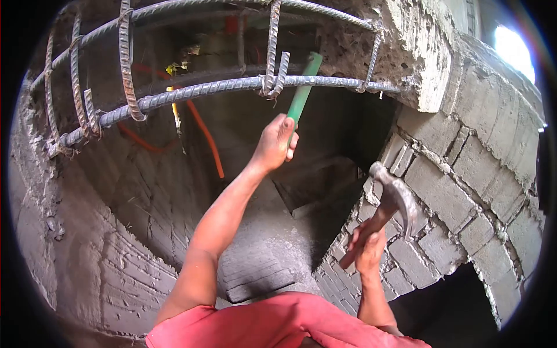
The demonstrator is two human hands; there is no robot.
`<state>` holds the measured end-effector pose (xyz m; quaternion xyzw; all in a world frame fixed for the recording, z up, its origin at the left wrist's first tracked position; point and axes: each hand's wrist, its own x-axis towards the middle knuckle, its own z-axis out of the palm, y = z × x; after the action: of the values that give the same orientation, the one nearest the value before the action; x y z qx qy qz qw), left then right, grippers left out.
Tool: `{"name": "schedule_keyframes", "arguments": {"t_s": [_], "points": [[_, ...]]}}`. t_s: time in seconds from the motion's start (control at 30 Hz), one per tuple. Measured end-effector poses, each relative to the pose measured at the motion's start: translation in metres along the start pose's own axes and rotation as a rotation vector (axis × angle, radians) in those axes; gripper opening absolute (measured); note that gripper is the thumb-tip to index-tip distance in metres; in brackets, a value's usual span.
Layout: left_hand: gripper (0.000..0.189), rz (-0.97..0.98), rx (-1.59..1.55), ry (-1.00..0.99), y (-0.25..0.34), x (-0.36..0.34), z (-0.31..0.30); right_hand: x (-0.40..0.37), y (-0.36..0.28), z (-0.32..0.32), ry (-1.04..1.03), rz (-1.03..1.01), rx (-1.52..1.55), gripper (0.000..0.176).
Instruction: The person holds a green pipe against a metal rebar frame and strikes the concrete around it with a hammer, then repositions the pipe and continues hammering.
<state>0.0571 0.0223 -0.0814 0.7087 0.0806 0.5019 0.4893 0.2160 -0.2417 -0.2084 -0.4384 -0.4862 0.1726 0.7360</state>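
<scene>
My left hand [277, 142] is closed round the lower part of a green bar [301, 95]. The bar slants up past the thick lower rebar [214, 90], its top end near the rough concrete. At the right, my right hand [367, 246] grips the handle of a claw hammer [397, 197], whose metal head is raised in front of the block wall. A gap separates the hammer from the green bar. Upright rebar pieces, one of them hooked [281, 75], cross the lower rebar just left of the green bar.
Broken concrete [426, 64] meets the rebar at the upper right. A block wall [481, 168] fills the right side, with a dark opening below. Orange tubes [206, 139] and a yellow piece [174, 110] hang behind the rebar. Rough plastered wall [87, 232] lies left.
</scene>
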Motion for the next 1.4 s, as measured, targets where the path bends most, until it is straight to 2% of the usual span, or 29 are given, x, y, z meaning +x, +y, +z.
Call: {"name": "schedule_keyframes", "arguments": {"t_s": [0.07, 0.13, 0.23, 0.33, 0.4, 0.47, 0.53, 0.6, 0.73, 0.8, 0.83, 0.93, 1.0, 1.07, 1.13, 1.2, 1.27, 1.3, 1.33, 1.4], "points": [[0.058, 0.001, 0.057, -0.046, 0.010, 0.010, -0.007, 0.015, -0.028, -0.001, -0.009, -0.059, -0.055, 0.068], [0.048, 0.046, 0.050, -0.009, 0.011, 0.021, -0.009, 0.033, -0.059, 0.001, -0.066, -0.189, -0.058, 0.066], [0.047, 0.078, 0.056, -0.022, 0.008, 0.035, -0.013, 0.056, -0.106, 0.021, -0.023, -0.448, 0.016, 0.069], [0.048, 0.104, 0.058, -0.034, -0.001, 0.047, -0.011, 0.071, -0.093, 0.012, 0.015, -0.739, -0.113, 0.072], [0.049, 0.126, 0.060, -0.004, -0.006, 0.050, -0.011, 0.070, -0.067, 0.001, -0.027, -0.840, -0.105, 0.070], [0.049, 0.109, 0.033, -0.002, 0.000, 0.046, -0.009, 0.060, -0.071, 0.008, -0.040, -0.789, -0.090, 0.068], [0.050, 0.078, 0.013, -0.011, 0.003, 0.044, -0.009, 0.055, -0.073, 0.011, 0.063, -0.675, -0.200, 0.070], [0.050, 0.031, -0.045, -0.032, 0.004, 0.044, -0.010, 0.059, -0.086, 0.017, 0.047, -0.597, -0.247, 0.064], [0.051, 0.047, -0.030, -0.037, 0.002, 0.044, -0.007, 0.089, -0.119, 0.022, -0.050, -0.647, -0.523, 0.064], [0.052, 0.182, 0.099, 0.008, -0.011, 0.051, -0.006, 0.100, -0.137, 0.040, -0.023, -0.712, -0.566, 0.065], [0.052, 0.189, 0.093, 0.006, -0.011, 0.053, -0.005, 0.109, -0.138, 0.044, -0.025, -0.774, -0.575, 0.068], [0.054, 0.270, 0.196, 0.092, -0.015, 0.055, -0.004, 0.117, -0.147, 0.056, 0.002, -0.779, -0.618, 0.071], [0.054, 0.266, 0.196, 0.096, -0.017, 0.056, -0.007, 0.120, -0.147, 0.057, 0.028, -0.768, -0.625, 0.071], [0.054, 0.268, 0.217, 0.088, -0.008, 0.055, -0.009, 0.128, -0.140, 0.051, -0.043, -0.825, -0.531, 0.072], [0.054, 0.258, 0.238, 0.076, -0.007, 0.053, -0.011, 0.131, -0.139, 0.044, -0.046, -0.769, -0.535, 0.071], [0.054, 0.267, 0.235, 0.055, -0.011, 0.057, -0.013, 0.139, -0.133, 0.048, -0.041, -0.834, -0.493, 0.071], [0.054, 0.275, 0.212, 0.068, -0.014, 0.058, -0.012, 0.142, -0.140, 0.060, -0.137, -0.782, -0.481, 0.072], [0.054, 0.278, 0.190, 0.074, -0.016, 0.059, -0.010, 0.142, -0.146, 0.070, -0.102, -0.878, -0.606, 0.070], [0.054, 0.278, 0.190, 0.075, -0.018, 0.060, -0.009, 0.160, -0.125, 0.047, -0.035, -0.952, -0.748, 0.064], [0.054, 0.390, 0.227, 0.112, -0.023, 0.062, -0.006, 0.181, -0.127, 0.044, -0.082, -0.859, -0.900, 0.053]]}}
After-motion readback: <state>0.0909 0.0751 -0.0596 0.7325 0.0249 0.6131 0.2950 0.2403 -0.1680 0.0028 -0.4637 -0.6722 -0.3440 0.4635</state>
